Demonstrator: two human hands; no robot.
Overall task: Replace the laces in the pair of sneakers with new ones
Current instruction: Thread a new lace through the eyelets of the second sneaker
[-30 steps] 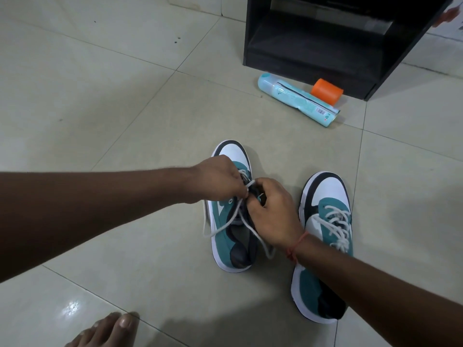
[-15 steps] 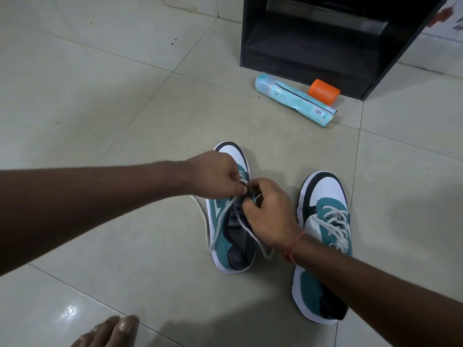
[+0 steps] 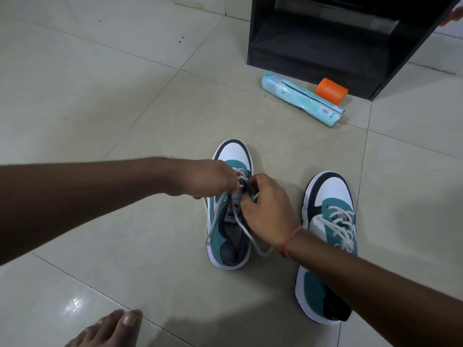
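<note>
On the tiled floor (image 3: 105,101), the left sneaker (image 3: 226,241) of two has its white lace (image 3: 213,221) pinched at the upper eyelets by both hands, left hand (image 3: 210,179) and right hand (image 3: 268,211), the loose end having swung nearer since a second ago, suggesting threading continues, while the one other sneaker (image 3: 328,236) sits laced.

Left hand (image 3: 210,179) has shifted toward 12 o'clock along the left teal-and-white sneaker (image 3: 229,209), now blurred. Right hand (image 3: 265,209) thumb has lifted. Loose white cotton lace (image 3: 213,221) now hangs closer against the shoe's 9 o'clock side, its loop narrower than before.
</note>
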